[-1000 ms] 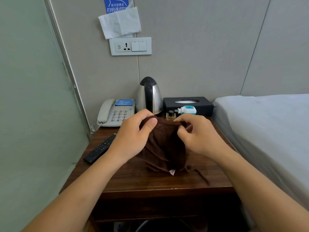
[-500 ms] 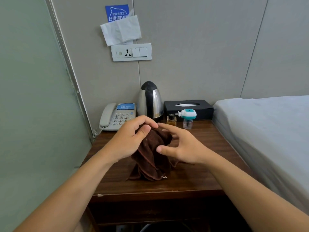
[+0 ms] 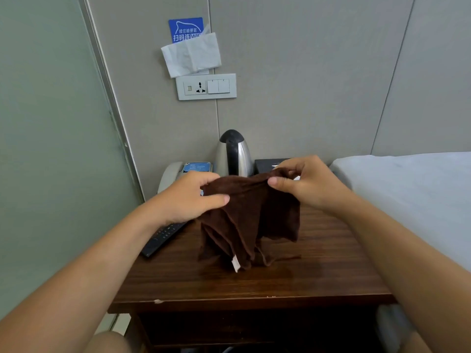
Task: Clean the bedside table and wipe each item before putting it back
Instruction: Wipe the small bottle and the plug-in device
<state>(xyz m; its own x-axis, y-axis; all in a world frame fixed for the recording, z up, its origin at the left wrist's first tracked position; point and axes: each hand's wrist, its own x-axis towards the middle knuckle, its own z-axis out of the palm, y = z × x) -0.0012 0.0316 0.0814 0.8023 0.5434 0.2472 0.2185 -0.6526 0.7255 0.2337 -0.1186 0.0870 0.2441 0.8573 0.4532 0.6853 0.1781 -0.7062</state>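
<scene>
Seen from the head camera, a person holds a dark brown cloth up over a wooden bedside table, both hands gripping its top edge. The left hand pinches the cloth's left corner between thumb and curled fingers, while the right hand pinches the right part of the same edge, thumb in front and fingers folded behind. The cloth hangs in loose folds between them, its lower end, with a small white tag, touching the tabletop near the middle. Left of the cloth, a black remote control lies on the table, partly under the left wrist. Behind the cloth, against the wall, stand a pale telephone, a steel kettle with a black lid and a black tissue box, the box largely hidden by the right hand. Above the kettle, a white socket-and-switch panel sits on the wall beneath a white tissue and a blue sign. Right of the table lies a white-sheeted bed.
</scene>
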